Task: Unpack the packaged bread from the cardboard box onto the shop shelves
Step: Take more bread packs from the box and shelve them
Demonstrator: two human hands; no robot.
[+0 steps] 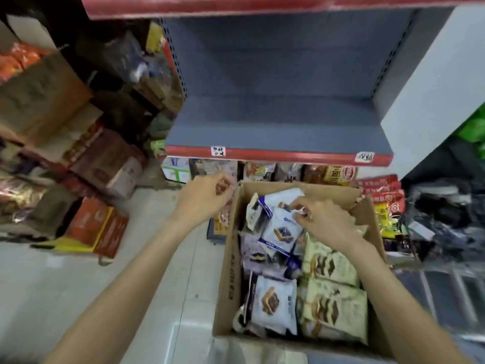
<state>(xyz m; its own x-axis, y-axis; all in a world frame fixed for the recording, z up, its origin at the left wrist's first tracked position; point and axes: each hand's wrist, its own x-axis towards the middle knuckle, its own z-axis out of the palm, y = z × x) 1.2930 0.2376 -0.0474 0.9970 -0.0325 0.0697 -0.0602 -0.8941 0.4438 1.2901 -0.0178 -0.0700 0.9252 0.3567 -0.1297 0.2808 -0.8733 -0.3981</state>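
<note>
Your right hand [319, 219] fingers pinch a white pack [280, 232] in the box [228, 258]; left hand [203, 197] is loosely curled, empty. Packs are likely light, soft, slippery: grip the edge seam.

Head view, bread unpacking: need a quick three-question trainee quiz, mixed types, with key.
1. True or false: the grey shelf directly above the cardboard box already holds bread packs.
2. Which hand's fingers pinch the white-and-blue pack in the box? A) left hand B) right hand
3. Fill in: the cream-coloured packs lie along the box's ____ side.

Key: 1 false; 2 B; 3 right.
</note>
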